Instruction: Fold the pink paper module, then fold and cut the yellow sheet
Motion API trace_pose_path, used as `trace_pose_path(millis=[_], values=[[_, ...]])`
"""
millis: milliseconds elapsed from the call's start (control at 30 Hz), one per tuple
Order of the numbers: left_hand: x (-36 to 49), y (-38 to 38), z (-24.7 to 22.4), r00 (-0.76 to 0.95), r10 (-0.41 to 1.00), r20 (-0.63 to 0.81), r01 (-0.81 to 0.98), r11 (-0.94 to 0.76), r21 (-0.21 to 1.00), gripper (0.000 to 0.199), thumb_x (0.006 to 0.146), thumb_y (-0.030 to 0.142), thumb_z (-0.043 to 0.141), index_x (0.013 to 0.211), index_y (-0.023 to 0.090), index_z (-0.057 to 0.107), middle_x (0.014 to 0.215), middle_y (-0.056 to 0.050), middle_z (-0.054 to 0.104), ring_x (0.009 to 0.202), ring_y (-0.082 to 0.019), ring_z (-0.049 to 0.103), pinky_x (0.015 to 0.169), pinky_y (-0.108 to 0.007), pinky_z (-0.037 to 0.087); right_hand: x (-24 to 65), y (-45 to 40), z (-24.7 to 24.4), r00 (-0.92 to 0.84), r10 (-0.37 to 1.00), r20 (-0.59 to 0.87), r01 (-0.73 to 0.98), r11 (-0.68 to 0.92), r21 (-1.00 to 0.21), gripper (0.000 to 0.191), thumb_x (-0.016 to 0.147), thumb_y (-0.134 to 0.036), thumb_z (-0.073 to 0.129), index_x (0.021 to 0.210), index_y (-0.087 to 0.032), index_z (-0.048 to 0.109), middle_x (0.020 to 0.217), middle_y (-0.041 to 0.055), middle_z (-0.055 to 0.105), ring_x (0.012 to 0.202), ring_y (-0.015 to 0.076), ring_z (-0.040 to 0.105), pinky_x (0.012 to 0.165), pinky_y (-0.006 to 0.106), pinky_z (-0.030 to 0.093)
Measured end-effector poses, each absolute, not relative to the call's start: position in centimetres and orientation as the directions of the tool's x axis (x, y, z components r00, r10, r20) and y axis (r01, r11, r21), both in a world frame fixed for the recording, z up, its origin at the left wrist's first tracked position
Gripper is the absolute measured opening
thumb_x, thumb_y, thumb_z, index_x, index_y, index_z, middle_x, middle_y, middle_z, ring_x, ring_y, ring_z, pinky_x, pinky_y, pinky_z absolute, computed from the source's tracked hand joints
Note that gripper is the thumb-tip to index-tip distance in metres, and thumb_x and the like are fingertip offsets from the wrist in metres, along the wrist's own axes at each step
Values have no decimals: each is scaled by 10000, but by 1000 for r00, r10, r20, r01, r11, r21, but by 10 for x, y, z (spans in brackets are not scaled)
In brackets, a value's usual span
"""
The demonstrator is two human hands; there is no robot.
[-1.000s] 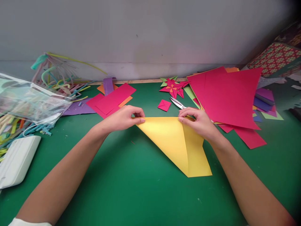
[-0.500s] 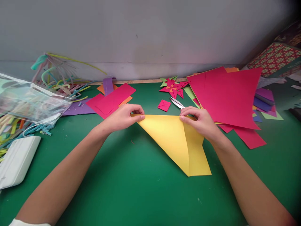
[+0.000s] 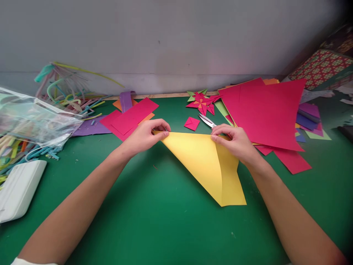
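Between my two hands is a sheet of yellow paper [image 3: 198, 158], folded diagonally, with its straight edge at the far side. My left hand [image 3: 150, 135] pinches the folded far left corner between thumb and fingers. Along that same far edge, my right hand [image 3: 231, 141] grips the paper where the top layer's corner meets it. A single-layer strip of the sheet sticks out toward me on the right. Just beyond my right hand lie scissors [image 3: 207, 120], their handles partly hidden by my fingers. A small folded red paper square [image 3: 192, 123] rests beside them.
Large red sheets [image 3: 267, 114] are stacked at the right, near colored scraps [image 3: 309, 117]. A red paper flower [image 3: 203, 103] lies by the wall. Red strips [image 3: 135, 116], pipe cleaners [image 3: 79, 103], a clear plastic bag [image 3: 35, 117] and a white box [image 3: 20, 189] occupy the left of the green table [image 3: 165, 228].
My left hand has lifted its corner of the yellow paper very slightly. My right hand keeps its grip in nearly the same place.
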State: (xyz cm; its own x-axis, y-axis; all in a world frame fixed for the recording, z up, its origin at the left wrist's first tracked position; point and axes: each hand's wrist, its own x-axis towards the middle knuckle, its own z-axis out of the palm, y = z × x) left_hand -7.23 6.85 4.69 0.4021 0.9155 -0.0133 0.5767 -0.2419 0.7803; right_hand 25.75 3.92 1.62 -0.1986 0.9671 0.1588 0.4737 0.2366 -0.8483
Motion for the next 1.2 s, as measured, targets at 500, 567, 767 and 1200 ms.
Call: trace_pose_path(millis=[500,567,767,1200], values=[[-68,65,41,306,944,125,489,-268,830,170,889,331,716,965,208,805,918,-32,794,859,-192,703,759,-286,532,259,41,16,-178,966,188,467,251,-848,122,900,-320,743,798,-252,745,991,46,771,1041,292,716,929,419,522],[-68,65,40,300,947,118,484,-258,836,168,885,330,722,966,210,807,917,-32,796,862,-196,709,769,-294,535,259,41,16,-177,966,189,467,252,-848,118,901,-318,742,802,-254,746,995,44,772,1047,292,717,932,418,523],[-68,65,40,294,950,107,487,-245,838,169,885,330,722,973,214,807,938,-33,799,881,-204,716,775,-303,538,260,41,15,-172,967,191,467,250,-848,115,897,-321,748,803,-254,750,993,45,772,1047,296,716,929,423,528],[-64,63,41,250,957,145,548,-263,794,143,897,307,696,949,216,793,939,-20,794,864,-180,690,752,-265,529,259,40,15,-175,968,182,458,244,-855,119,900,-350,748,825,-258,748,1006,52,765,1066,306,706,931,435,526]])
